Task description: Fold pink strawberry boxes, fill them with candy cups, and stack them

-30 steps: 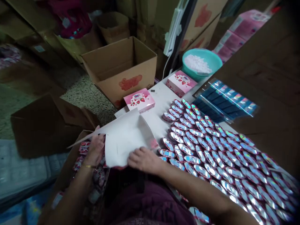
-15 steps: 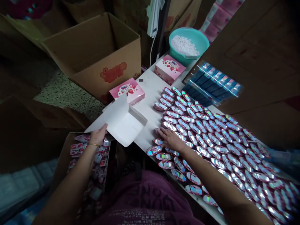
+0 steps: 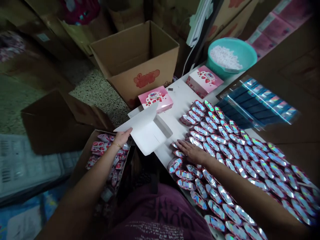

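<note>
I can see puffy red lettering on the carton [image 3: 142, 83] beyond the tabletop's [image 3: 178, 100] left edge, and capitals on the purple shirt [image 3: 150, 218], probably too dim to spell reliably. The pink box [image 3: 157, 99] nearest the carton shows strawberries and a blurred logo. I have the left hand [image 3: 122, 137] pinching the lid [image 3: 140, 119] of the white-lined open box [image 3: 147, 137], which overhangs that left edge; the right hand [image 3: 193, 152] lies on shiny oval-topped packs [image 3: 225, 148], its grip hidden from me.
</note>
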Demonstrator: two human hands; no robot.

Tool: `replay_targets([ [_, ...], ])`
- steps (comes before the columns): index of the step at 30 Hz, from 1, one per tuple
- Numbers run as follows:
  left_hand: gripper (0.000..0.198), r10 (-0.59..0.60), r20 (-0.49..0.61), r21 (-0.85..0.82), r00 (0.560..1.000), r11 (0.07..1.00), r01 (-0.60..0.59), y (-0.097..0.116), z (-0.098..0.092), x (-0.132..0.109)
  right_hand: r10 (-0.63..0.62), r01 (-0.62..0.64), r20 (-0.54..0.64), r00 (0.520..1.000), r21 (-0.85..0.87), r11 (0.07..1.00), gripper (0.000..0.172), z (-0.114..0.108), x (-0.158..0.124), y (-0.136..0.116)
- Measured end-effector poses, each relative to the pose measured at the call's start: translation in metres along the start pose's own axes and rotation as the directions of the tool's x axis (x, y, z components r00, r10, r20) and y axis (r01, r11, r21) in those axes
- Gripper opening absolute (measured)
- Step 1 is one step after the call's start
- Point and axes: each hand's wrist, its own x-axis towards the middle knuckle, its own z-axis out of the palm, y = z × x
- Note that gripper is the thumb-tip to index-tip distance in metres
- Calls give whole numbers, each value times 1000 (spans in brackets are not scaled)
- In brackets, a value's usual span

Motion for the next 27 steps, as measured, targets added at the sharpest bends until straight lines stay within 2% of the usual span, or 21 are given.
replay_targets([
  [4, 59, -5, 98, -44, 995, 999, 10, 2, 0, 2, 11, -11, -17, 1000, -43, 999, 75, -4, 29, -8],
  [8, 54, -11, 62, -34, 998, 999, 13, 9, -1, 3, 27, -28, -9, 1000, -23, 999, 65, -14, 40, -21],
  [11, 49, -49, 53, -9, 997, 999, 50, 16, -3, 3, -26, 26, -4, 1000, -17, 1000, 68, -39, 32, -26],
  [14, 46, -70, 72, -2, 995, 998, 70, 18, -3, 3, -177, 174, -58, 983, -53, 983, 72, -76, 41, -29],
  [16, 45, -54, 46, -23, 997, 998, 55, 19, -3, 4, -284, 276, -79, 956, -103, 956, 74, -96, 69, -30],
  [18, 41, -34, 7, -22, 999, 999, 34, 22, -1, 5, -356, 346, -49, 933, -151, 926, 74, -104, 112, -26],
  [20, 35, -12, 2, 4, 1000, 1000, 12, 26, 0, 5, -384, 378, 9, 923, -190, 906, 69, -101, 155, -19],
  [22, 32, 22, 34, 25, 999, 999, -23, 30, 0, 6, -381, 378, 30, 924, -215, 900, 62, -94, 184, -10],
  [24, 32, 53, 68, 43, 996, 997, -56, 33, 1, 6, -324, 311, -24, 946, -220, 925, 61, -87, 184, -2],
  [25, 32, 60, 76, 61, 995, 996, -64, 33, 1, 7, -265, 245, -69, 962, -211, 946, 61, -84, 173, -1],
  [27, 33, 50, 70, 105, 996, 993, -58, 31, 1, 9, -127, 107, -115, 985, -166, 980, 59, -78, 132, -4],
])
